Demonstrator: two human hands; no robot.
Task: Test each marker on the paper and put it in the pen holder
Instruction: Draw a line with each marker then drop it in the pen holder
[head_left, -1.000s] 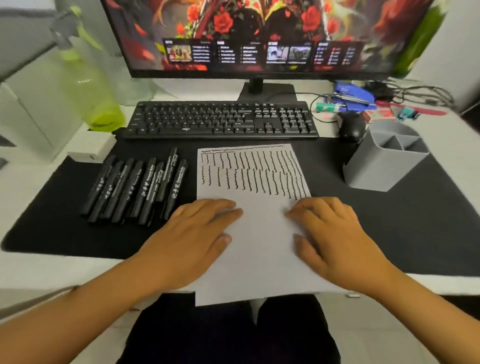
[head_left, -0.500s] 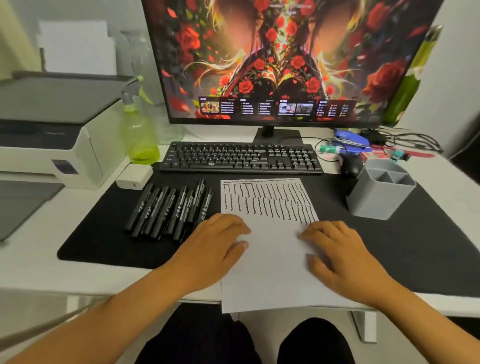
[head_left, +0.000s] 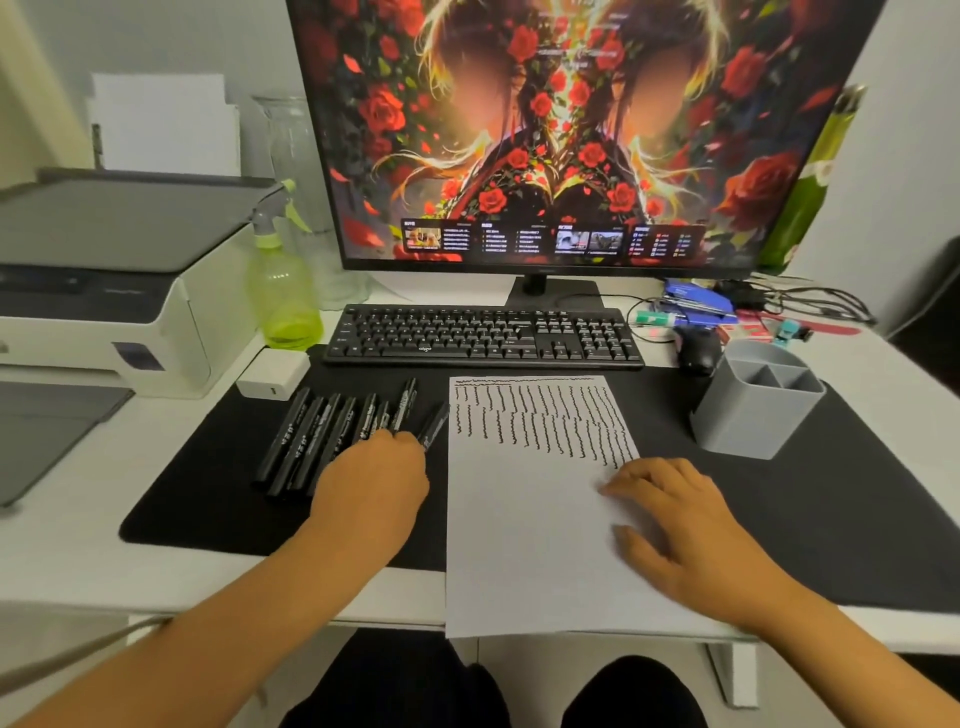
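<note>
Desk is pretty crowded tbh. Black full-size keyboard (head_left: 483, 335) sits right behind the white sheet of paper (head_left: 524, 519), w/ a big monitor (head_left: 566, 130) showing red rose art behind that. Black mouse (head_left: 698, 351) and a tangle of cables + a blue stapler-ish thing at back right, can't tell exactly. White/grey printer (head_left: 98, 306) on the left, translucent green spray bottle (head_left: 283, 291) next to it, small white plastic box (head_left: 272, 374) in front of that.

Everything sits on a matte black desk mat (head_left: 831, 509). Row of black markers (head_left: 322, 441) w/ white print lies side by side left of the paper; print too small to read. Keyboard logo looks like "aigo".

Paper's top half is covered in wavy black test lines. Grey plastic pen holder (head_left: 756, 400) w/ dividers stands to the right of the paper, nothing visible in it.

Left hand (head_left: 374, 483) is over the near ends of the markers, fingers curled down onto them; can't tell if it's actually pinching one. Right hand (head_left: 685, 525) lies flat, fingers spread, on the paper's right edge.
</note>
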